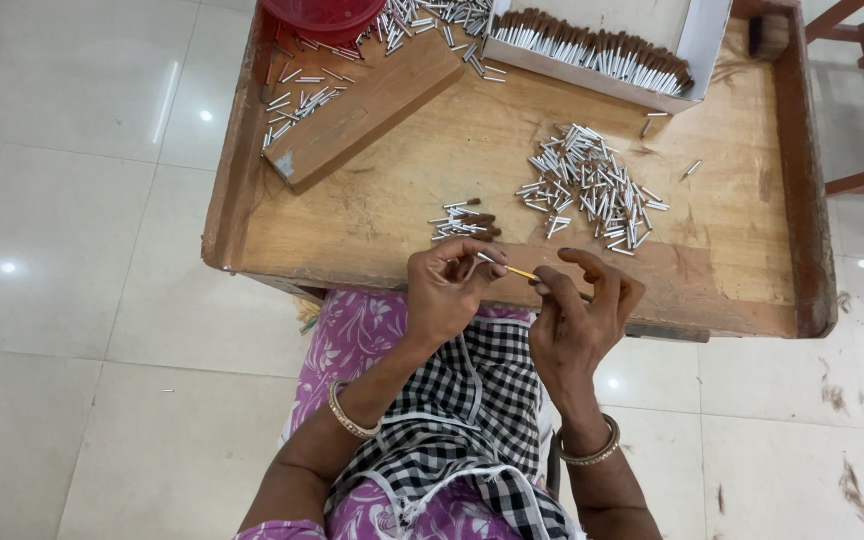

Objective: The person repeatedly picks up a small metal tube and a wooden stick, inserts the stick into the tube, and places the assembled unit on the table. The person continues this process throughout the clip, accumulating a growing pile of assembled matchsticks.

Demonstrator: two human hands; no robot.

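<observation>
**Wooden workbench: hands on one small piece**

Wooden table carries a loose pile of metal tubes. Left hand pinches one metal tube at the near edge; right hand pinches a thin yellow stick meeting it.

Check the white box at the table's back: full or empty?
Partly full: the white box holds one row of brown-tipped pieces; its floor behind shows bare.

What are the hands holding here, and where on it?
A thin yellow stick with a small metal tube at one end: left hand pinches the tube end, right hand the other.
</observation>
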